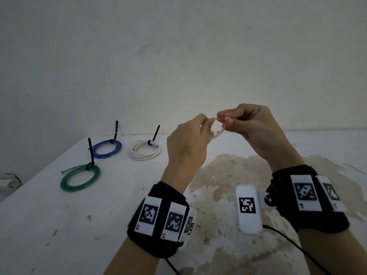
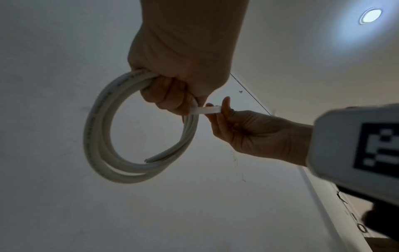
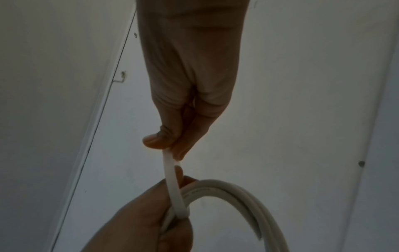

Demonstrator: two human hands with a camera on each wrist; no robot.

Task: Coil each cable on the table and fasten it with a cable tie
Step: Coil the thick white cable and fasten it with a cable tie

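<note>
The white round-sheathed cable coil hangs in the air above the far middle of the table, clear of the surface. The left hand grips it at its top, fingers curled round the gathered turns, evidently to keep the loops stacked so they cannot spring apart; one cut end lies loose inside the ring. A flat white plastic cable tie passes round the bundle right at that grip. The right hand pinches the tie's free end between thumb and fingertips and holds it out to the right of the coil, so the strap runs taut from bundle to pinch. Judged from this, the step in hand is fastening the tie; whether the tail has entered the head cannot be told, as the fingers cover that point.

On the left of the white stained table lie three finished coils, well apart from each other: a green translucent tube coil nearest, a blue translucent tube coil farther, and a second white cable coil to its right. Each carries a black tie with the tail standing up, untrimmed. They appear set aside out of the working area.

Both wrists wear black bands bearing printed square markers.
</note>
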